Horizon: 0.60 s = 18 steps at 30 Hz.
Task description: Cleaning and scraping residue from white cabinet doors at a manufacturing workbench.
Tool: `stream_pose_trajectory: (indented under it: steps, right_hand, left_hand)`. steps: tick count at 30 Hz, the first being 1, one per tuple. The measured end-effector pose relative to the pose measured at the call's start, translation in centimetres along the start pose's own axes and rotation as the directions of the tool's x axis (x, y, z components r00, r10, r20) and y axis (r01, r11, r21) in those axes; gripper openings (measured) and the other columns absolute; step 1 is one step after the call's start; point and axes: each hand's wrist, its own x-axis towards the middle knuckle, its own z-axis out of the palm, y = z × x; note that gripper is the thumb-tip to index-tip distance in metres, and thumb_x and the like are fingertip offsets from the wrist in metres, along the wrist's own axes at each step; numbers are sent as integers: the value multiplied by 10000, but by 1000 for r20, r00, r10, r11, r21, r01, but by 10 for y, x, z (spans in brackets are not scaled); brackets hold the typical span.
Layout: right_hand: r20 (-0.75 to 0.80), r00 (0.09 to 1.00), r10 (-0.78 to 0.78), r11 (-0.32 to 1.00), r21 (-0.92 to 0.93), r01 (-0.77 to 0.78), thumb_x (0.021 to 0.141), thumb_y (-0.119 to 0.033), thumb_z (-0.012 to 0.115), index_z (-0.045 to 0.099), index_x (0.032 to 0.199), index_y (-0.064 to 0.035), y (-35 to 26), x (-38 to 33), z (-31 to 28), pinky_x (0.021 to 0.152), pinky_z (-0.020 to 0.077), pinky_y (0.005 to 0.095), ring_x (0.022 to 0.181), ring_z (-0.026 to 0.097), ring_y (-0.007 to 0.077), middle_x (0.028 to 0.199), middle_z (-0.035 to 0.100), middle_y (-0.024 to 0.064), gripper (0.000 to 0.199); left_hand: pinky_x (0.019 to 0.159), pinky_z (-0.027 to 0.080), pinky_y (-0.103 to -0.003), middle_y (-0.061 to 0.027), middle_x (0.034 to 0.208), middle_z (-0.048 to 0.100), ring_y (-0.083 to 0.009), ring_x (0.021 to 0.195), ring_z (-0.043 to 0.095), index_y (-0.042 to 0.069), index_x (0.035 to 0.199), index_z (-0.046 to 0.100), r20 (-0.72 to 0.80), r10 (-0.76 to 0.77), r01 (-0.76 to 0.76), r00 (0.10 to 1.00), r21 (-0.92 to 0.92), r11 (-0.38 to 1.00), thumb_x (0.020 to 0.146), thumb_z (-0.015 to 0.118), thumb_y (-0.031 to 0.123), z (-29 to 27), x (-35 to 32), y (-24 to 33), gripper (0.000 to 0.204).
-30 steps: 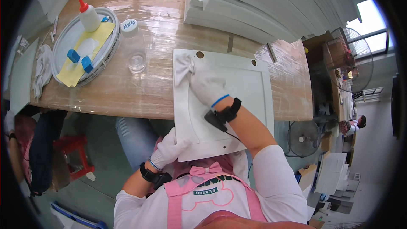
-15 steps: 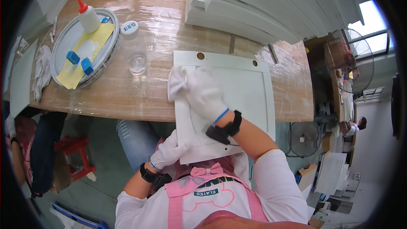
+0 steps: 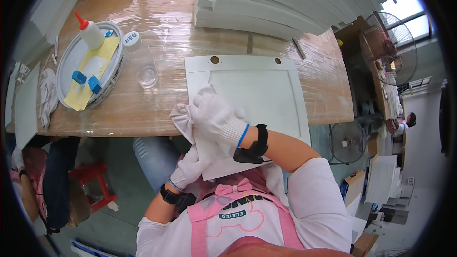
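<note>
One gloved right grip [image 3: 216, 119] is pinching a white cloth [image 3: 182, 115] at the left edge of a pale panel [image 3: 257, 95] that's lying right under it, partly on the desk [image 3: 170, 66]. Left grip [image 3: 191, 164] is clasping the panel's edge just below, and a clear bottle [image 3: 143, 62] is standing up-left of the right grip.

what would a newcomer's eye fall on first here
The pale rectangular panel overhanging the near edge of the brown plastic-wrapped table probably draws the eye first. At the panel's left edge, the white-gloved right hand holds a bunched white cloth. At upper left, a red-tipped white squeeze bottle stands on a round white tub.
</note>
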Motion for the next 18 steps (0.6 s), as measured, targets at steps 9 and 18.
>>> stream_pose_trajectory:
  steps: [9, 18]
  right_hand:
    - [-139, 955, 263, 963, -28, -269, 823, -134, 597, 692, 913, -60, 72, 82, -1, 800, 535, 444, 936, 648, 352, 1009, 663, 182, 150]
    - [27, 977, -213, 958, 201, 203, 846, -197, 611, 700, 935, -65, -59, -81, -29, 778, 541, 421, 892, 651, 293, 1003, 659, 133, 183]
  left_hand:
    - [959, 556, -470, -191, 1441, 498, -335, 1197, 613, -12, 1474, 333, 72, -213, 213, 974, -601, 770, 1018, 446, 542, 31, -28, 27, 727]
    - [1118, 390, -510, -191, 1466, 490, -352, 1328, 494, 2, 1479, 392, 26, -89, 60, 996, -911, 407, 991, 272, 708, 30, -30, 16, 866]
